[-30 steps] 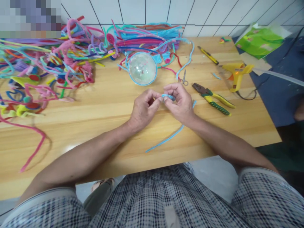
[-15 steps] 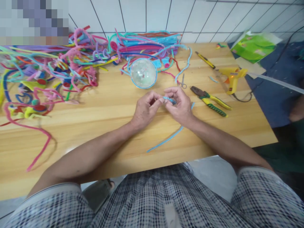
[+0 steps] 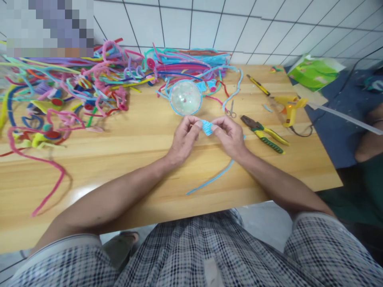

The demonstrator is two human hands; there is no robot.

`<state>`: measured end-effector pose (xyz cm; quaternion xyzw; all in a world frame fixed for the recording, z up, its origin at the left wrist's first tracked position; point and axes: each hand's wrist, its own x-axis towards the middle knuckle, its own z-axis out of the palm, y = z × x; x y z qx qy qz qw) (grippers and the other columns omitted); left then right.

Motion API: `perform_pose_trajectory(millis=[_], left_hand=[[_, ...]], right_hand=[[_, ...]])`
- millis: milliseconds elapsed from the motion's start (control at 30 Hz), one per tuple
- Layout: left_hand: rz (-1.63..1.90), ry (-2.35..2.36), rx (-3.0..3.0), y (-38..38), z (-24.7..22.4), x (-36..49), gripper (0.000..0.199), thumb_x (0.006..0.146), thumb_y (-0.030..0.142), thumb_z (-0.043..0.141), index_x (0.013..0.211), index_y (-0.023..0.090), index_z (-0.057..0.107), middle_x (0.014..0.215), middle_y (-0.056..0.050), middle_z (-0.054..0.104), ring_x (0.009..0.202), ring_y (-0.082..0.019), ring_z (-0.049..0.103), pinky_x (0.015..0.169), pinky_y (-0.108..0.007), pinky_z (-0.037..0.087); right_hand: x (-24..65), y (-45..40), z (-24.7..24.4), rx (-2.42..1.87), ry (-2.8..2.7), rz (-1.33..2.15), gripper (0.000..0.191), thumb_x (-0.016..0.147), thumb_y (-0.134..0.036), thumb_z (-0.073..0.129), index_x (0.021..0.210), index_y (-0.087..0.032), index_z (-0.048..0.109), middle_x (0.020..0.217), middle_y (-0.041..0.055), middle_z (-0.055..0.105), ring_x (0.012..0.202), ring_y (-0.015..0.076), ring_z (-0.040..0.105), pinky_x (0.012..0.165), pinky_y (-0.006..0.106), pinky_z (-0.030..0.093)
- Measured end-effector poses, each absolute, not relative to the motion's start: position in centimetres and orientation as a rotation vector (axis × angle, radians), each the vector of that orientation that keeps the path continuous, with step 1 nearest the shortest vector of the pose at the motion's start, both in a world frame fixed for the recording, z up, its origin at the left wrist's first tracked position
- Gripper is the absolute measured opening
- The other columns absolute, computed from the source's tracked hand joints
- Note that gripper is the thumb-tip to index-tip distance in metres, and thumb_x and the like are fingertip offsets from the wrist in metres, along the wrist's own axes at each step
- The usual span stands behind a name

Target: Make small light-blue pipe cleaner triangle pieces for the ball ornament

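Observation:
Between my two hands is a small light-blue piece of coiled pipe cleaner (image 3: 207, 127), its ribbed flat side showing. My left hand (image 3: 184, 137) pinches its left edge between thumb and fingers. The right edge is pinched by my right hand (image 3: 229, 136) in the same way. A loose blue pipe cleaner (image 3: 214, 181) lies on the table, running partly under my right wrist. Just beyond my hands rests a clear round dome (image 3: 186, 97) with a blue rim, small specks visible in it.
Pliers (image 3: 263, 133), small scissors (image 3: 230, 110), a utility knife (image 3: 257, 84) and a yellow glue gun (image 3: 289, 107) lie to the right. Tangled pipe cleaners (image 3: 74, 85) cover the back left. A green packet (image 3: 314, 73) stands at the right; another person's arm (image 3: 369, 137) shows beyond.
The blue coiled piece was mostly hidden in my right fingers; now its flat side faces up, spread between both hands. The view has tilted slightly upward and right.

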<state>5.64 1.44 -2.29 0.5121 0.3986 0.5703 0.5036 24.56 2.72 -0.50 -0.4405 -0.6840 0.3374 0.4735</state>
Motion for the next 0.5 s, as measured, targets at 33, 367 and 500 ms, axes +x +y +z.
perform_pose_trajectory(millis=[33, 367, 500], left_hand=[[1.382, 0.955, 1.227, 1.36, -2.22, 5.71, 0.049, 0.1, 0.073, 0.077, 0.102, 0.026, 0.064, 0.081, 0.004, 0.06, 0.062, -0.012, 0.048, 0.057, -0.028, 0.044], [1.262, 0.932, 1.13, 1.22, -1.63, 5.65, 0.059, 0.085, 0.076, 0.091, 0.092, 0.021, 0.072, 0.069, 0.006, 0.058, 0.058, -0.01, 0.043, 0.054, -0.027, 0.037], [1.293, 0.929, 1.073, 0.95, -1.34, 5.71, 0.058, 0.078, 0.071, 0.099, 0.089, 0.019, 0.074, 0.075, 0.004, 0.068, 0.064, -0.009, 0.051, 0.065, -0.025, 0.046]], right_hand=[[24.55, 2.7, -0.49, -1.09, -1.667, 0.833, 0.026, 0.1, -0.049, 0.078, 0.096, -0.023, 0.078, 0.085, -0.0006, 0.079, 0.078, 0.0173, 0.071, 0.076, 0.033, 0.058], [24.29, 2.3, -0.65, -1.129, -1.558, 0.971, 0.04, 0.092, -0.062, 0.088, 0.091, -0.023, 0.078, 0.077, -0.002, 0.077, 0.068, 0.015, 0.067, 0.068, 0.03, 0.055], [24.19, 1.96, -0.73, -1.101, -1.562, 1.016, 0.043, 0.094, -0.066, 0.086, 0.092, -0.023, 0.079, 0.079, -0.0009, 0.078, 0.069, 0.0145, 0.067, 0.068, 0.029, 0.054]])
